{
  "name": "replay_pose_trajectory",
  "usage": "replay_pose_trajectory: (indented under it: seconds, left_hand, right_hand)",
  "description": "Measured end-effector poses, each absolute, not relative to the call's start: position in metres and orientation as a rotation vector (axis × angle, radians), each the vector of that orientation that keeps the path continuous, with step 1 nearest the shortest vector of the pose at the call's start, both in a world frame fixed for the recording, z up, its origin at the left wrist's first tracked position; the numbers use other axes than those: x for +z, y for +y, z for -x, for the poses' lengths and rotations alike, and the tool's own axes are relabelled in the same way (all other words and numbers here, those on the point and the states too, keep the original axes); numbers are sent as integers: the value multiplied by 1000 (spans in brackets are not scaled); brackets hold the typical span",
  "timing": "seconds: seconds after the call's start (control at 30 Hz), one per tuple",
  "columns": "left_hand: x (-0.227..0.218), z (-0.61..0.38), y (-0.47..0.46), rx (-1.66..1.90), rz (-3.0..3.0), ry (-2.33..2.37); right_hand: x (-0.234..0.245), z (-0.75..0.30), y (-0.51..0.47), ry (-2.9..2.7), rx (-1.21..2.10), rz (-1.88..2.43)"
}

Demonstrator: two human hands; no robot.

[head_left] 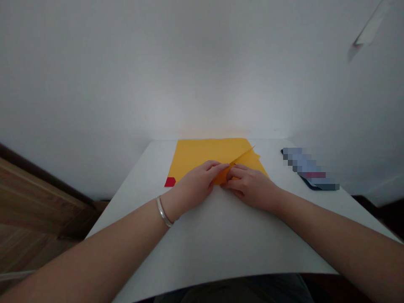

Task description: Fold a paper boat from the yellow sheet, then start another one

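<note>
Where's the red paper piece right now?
In the head view, the red paper piece sits at the near left corner of the yellow paper sheet on the white table, just left of the person's left hand.

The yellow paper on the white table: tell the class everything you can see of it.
The sheet of yellow paper is thin, matte and lies flat on the white table, angled slightly. Its near part is folded, with a pointed flap rising towards the far right. The fingers of the left hand and the fingers of the right hand meet on the folded part, hiding much of it. A red patch shows at its near left corner; whether that is separate paper is unclear.
</note>
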State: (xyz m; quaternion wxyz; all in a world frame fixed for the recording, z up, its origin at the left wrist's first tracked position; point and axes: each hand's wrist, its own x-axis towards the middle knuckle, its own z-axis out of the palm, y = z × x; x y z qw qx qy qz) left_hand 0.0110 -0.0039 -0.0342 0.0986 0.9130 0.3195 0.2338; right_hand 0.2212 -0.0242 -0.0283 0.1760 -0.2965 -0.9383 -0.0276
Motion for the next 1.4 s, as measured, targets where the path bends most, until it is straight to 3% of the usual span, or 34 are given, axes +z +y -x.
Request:
replay_pose_trajectory:
  seconds: [1.0,1.23,1.4]
  left_hand:
    - [-27,-14,-10,461,-2886,1090]
    - [-26,-14,-10,494,-2925,928]
    - [-26,-14,-14,530,-2930,905]
  right_hand:
    - [-10,-234,-30,-2770,-72,1005]
    - [-15,-250,-18,-2533,84,1180]
    - [-17,-257,-10,-2209,-33,1537]
